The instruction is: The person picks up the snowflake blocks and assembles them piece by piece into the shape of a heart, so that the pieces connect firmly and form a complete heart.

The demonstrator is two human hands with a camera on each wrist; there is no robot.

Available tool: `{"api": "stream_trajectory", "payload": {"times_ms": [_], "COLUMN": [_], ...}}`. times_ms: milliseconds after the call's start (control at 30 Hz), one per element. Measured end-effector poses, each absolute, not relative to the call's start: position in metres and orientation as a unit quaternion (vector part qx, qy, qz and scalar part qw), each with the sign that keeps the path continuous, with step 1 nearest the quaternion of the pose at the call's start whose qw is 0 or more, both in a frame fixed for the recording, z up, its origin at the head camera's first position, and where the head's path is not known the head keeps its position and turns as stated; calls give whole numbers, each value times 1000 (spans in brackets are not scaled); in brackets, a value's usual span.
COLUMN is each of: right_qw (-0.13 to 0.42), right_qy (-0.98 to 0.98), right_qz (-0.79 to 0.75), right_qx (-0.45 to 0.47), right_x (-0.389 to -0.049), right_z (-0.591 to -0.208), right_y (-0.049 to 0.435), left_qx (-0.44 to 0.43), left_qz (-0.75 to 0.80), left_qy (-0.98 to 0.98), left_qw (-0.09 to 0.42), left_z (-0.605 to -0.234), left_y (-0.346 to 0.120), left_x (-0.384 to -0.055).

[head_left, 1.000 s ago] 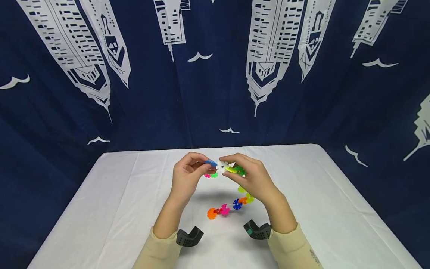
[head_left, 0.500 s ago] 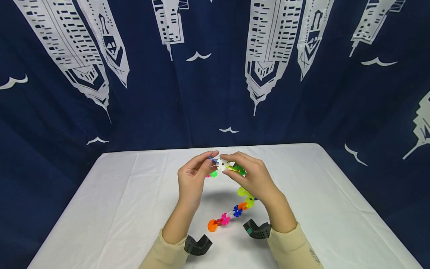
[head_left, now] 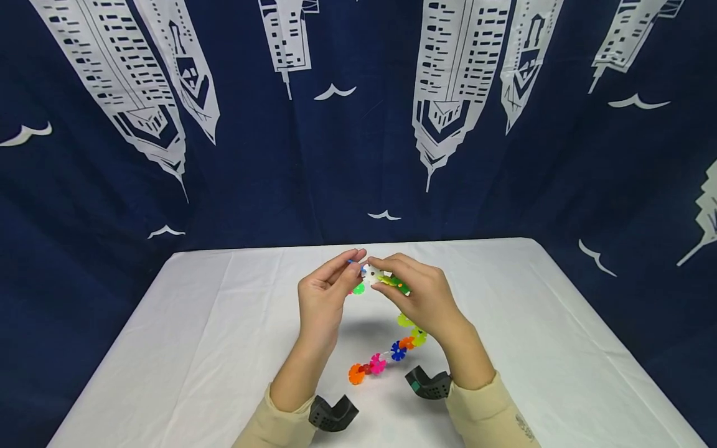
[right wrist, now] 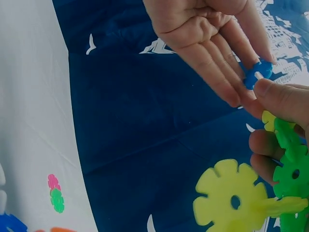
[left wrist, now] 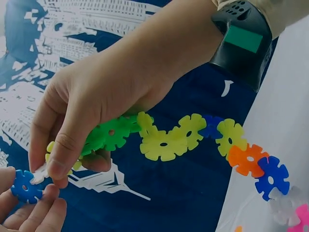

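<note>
Between thumb and fingertips, my left hand [head_left: 322, 298] pinches a blue snowflake-shaped linking disc [left wrist: 26, 186]. It meets a white disc [head_left: 372, 274] that my right hand [head_left: 422, 289] pinches at the end of a chain. Green discs [left wrist: 113, 133] and yellow discs [left wrist: 164, 145] of this chain lie under and below the right hand. Farther down follow an orange disc [head_left: 406, 343], a dark blue disc [head_left: 398, 351], a clear one, a pink disc [head_left: 378, 363], a red one and a last orange disc [head_left: 356, 374]. Whether the blue disc's slot is pushed into the white one cannot be told.
A joined pink disc [right wrist: 53, 182] and green disc [right wrist: 57, 200] lie on the white-covered table [head_left: 224, 348], behind the hands. Dark blue cloth [head_left: 347, 155] with white buildings hangs beyond the table's far edge. Each wrist wears a black camera mount [head_left: 333, 413].
My left hand has moved slightly right and its fingers have straightened; the blue disc has turned edge-on to the head view. The chain's lower end has shifted toward the front. My right hand stays nearly still.
</note>
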State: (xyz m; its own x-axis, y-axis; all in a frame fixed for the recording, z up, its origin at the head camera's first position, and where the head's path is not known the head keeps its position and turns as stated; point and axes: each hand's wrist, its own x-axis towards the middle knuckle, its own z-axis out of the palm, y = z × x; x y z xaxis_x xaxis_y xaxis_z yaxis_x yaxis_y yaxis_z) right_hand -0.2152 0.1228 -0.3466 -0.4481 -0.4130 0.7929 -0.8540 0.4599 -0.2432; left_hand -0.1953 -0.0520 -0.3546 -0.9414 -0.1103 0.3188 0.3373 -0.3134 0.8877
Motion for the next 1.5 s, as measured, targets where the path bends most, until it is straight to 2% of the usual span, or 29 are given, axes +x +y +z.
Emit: {"api": "stream_trajectory", "payload": {"times_ms": [300,600,867,1133,1500], "right_qw": [356,332,327,302,268], "right_qy": [-785,-800,-807,-804,-777], "right_qz": [310,313,309,351,450], "right_qx": [401,391,383,372,350], "right_x": [-215,-215,-215,-214,-209], "right_z": [-347,-346,-346,-346,-343], "right_y": [125,124,124,123,118], "left_qx": [-105,-145,-151,-178,-171], "left_qz": [-806,-783,-762,-773,-787], "left_qy": [-566,-585,-616,-592,-582], "left_qw": [140,153,130,143,114], "left_z": [-356,-357,-357,-354,-350], "left_y": [-46,-51,-59,-61,-57], "left_x": [-193,-196,-199,-197,-192]}}
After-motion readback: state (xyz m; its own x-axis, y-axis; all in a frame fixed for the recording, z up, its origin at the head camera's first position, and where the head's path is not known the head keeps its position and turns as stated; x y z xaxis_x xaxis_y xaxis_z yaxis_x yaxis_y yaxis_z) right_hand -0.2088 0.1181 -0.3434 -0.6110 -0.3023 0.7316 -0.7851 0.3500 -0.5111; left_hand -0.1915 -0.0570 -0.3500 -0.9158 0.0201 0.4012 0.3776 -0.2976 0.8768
